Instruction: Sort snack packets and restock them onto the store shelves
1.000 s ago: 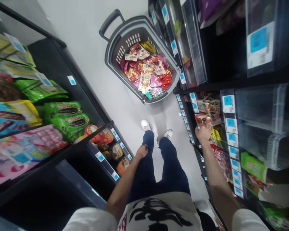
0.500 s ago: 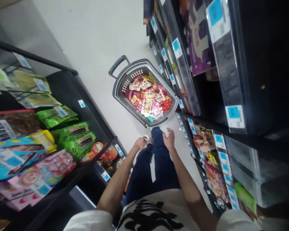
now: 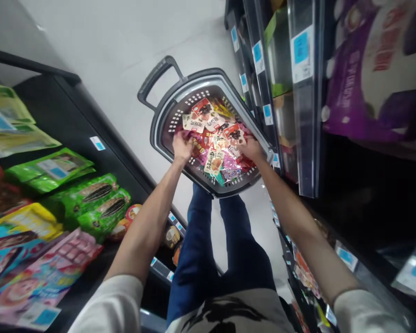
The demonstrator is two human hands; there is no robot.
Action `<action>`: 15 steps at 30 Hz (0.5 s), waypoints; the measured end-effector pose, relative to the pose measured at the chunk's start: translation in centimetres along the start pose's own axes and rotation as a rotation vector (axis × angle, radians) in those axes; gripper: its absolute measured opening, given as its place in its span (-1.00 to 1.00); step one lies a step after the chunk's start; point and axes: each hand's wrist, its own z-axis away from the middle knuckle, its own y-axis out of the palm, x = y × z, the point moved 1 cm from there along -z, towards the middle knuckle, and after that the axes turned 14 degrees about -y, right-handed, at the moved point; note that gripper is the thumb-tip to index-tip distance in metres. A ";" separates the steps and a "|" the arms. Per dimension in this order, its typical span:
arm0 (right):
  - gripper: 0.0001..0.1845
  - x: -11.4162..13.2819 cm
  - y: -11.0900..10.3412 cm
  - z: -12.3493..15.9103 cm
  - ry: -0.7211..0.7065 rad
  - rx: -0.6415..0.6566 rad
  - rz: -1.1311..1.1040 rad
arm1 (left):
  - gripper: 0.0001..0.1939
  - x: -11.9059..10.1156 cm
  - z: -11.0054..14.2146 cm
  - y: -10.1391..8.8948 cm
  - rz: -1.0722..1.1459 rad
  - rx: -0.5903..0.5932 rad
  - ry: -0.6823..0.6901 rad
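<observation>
A dark grey shopping basket (image 3: 166,108) with a swung-out handle (image 3: 151,76) is in front of my legs, holding many small snack packets (image 3: 213,159) in red, cream, pink and yellow. My left hand (image 3: 182,147) is inside the basket at its left side, fingers curled round packets there. On the right side of the basket, my right hand (image 3: 252,150) has its fingers bent over red and cream packets. Some fingertips of both hands are hidden among the packets.
Dark shelves stand close on both sides. The left shelf carries green seed bags (image 3: 102,196) and a pink bag (image 3: 52,268). On the right, a purple bag (image 3: 353,88) sits behind a clear shelf edge (image 3: 307,134) with blue price tags. Pale floor (image 3: 125,32) lies beyond the basket.
Both hands have moved forward from beside my legs down into the basket, onto the packets. The basket and shelves now look nearer.
</observation>
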 end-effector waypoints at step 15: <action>-0.64 -0.2 1.9 5.3 0.504 -0.457 -1.172 | -0.47 -6.8 -7.5 -3.5 -0.616 0.335 0.451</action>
